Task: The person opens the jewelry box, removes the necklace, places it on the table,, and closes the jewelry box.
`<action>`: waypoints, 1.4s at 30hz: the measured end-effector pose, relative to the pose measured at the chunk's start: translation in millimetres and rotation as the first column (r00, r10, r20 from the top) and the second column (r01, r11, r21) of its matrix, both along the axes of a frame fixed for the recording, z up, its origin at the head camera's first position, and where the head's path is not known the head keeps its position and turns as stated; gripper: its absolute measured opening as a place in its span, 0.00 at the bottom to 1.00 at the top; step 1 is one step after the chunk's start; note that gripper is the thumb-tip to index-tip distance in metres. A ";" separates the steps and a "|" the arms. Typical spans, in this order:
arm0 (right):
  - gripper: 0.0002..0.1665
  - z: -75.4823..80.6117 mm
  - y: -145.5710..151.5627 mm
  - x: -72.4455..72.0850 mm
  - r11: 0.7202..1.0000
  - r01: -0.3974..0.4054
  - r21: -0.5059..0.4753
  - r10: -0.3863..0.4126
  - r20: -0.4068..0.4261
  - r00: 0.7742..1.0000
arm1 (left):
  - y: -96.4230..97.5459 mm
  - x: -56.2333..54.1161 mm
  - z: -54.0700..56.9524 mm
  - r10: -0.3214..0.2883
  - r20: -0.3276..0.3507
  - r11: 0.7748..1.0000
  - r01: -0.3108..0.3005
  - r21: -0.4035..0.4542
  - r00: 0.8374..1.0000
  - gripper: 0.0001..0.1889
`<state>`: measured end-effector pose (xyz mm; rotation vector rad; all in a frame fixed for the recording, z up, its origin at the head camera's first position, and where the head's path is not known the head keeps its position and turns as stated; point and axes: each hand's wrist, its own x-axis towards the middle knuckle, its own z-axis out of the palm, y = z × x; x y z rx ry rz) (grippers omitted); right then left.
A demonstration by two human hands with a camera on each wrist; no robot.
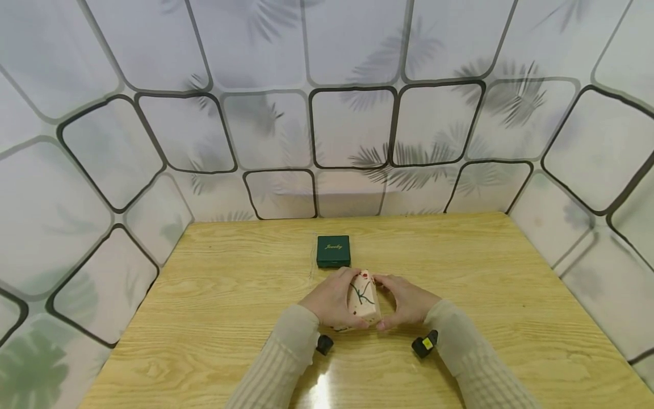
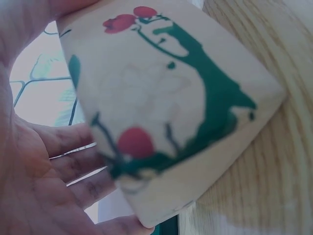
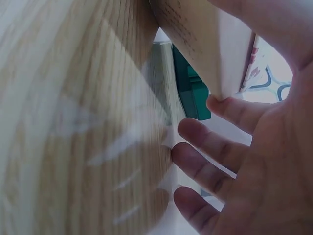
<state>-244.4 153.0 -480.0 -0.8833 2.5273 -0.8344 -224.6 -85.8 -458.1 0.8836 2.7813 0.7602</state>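
Between the two hands is a cream box printed with dark green branches and red blossoms, tilted close over the table. My left hand grips its left side, thumb at the near end and fingers toward the far end. In the left wrist view the box shows its large branch-patterned face. On the other side, my right hand pinches it by thumb and index finger. Small print marks a plain face of the box in the right wrist view, where the other fingers are spread off it.
A dark green box with gold "Jewelry" lettering lies just beyond the hands. Both stand on a light wood-grain table. A pale curtain with dark outlines and leaf prints encloses the back and sides.
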 end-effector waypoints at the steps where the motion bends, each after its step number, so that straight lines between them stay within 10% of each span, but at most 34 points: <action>1: 0.68 0.4 -0.2 0.1 1.000 -0.007 -0.006 0.007 0.002 1.000 | 0.3 0.0 0.1 0.001 0.000 1.000 -0.001 -0.003 1.000 0.58; 21: 0.66 0.7 -4.4 -0.8 0.997 -0.021 -0.080 0.023 0.022 0.999 | -6.4 0.0 0.4 0.013 0.067 0.998 -0.009 -0.058 0.998 0.62; 42: 0.70 -0.5 -5.9 -0.8 0.999 0.014 -0.044 -0.015 -0.019 1.000 | -5.3 -2.1 0.5 -0.029 -0.045 0.997 0.026 -0.071 0.999 0.57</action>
